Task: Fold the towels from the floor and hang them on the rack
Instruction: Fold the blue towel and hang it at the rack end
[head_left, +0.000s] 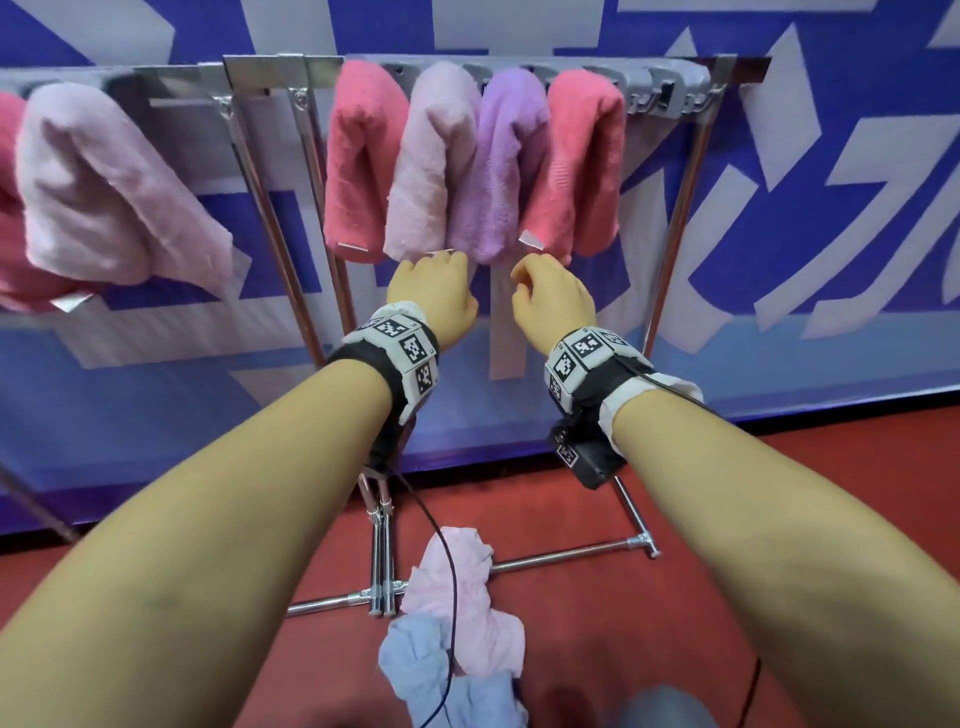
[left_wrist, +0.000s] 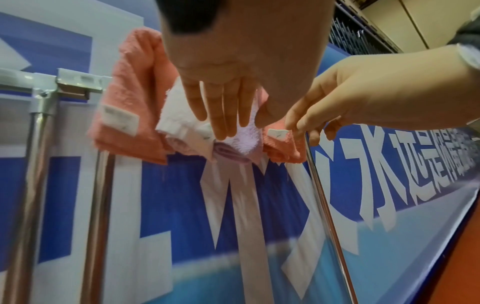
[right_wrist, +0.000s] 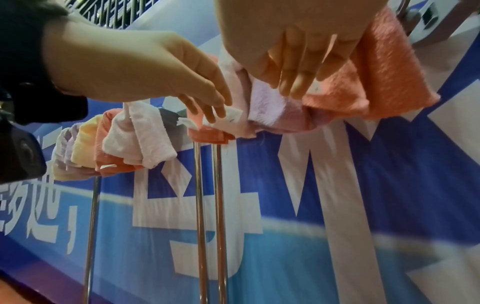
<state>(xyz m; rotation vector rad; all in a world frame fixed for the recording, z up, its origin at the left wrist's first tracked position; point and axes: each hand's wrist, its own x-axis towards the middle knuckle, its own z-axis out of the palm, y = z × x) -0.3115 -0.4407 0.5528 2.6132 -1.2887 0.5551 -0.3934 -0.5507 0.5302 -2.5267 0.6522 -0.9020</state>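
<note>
Four soft, fuzzy towels hang folded over the shiny metal rack (head_left: 675, 218), side by side and touching: a coral towel (head_left: 361, 156), a pale pink towel (head_left: 431, 166), a purple towel (head_left: 506, 166) and another coral towel (head_left: 582, 161). Each one is a long folded loop with a rounded top. Small white tags stick out at some of the bottom edges. The left hand (head_left: 434, 296) is just under the pale pink towel, at 6 o'clock from it, with its fingers straight and loose, touching the bottom edge of the pale pink and purple towels and holding nothing. The right hand (head_left: 553, 301) is just under the second coral towel with its fingers a little bent; it is right by the towel's bottom edge, but you cannot tell if it touches. At 9 o'clock more folded towels (head_left: 104, 192) hang on another bar, pink and fluffy. Down at 6 o'clock, on the red floor (head_left: 597, 623), lie two crumpled towels touching each other: a light pink floor towel (head_left: 467, 613) and a light blue floor towel (head_left: 431, 670). They are bunched up and wrinkly beside the rack's thin metal feet. Behind the rack is a smooth blue and white banner (head_left: 831, 234).
</note>
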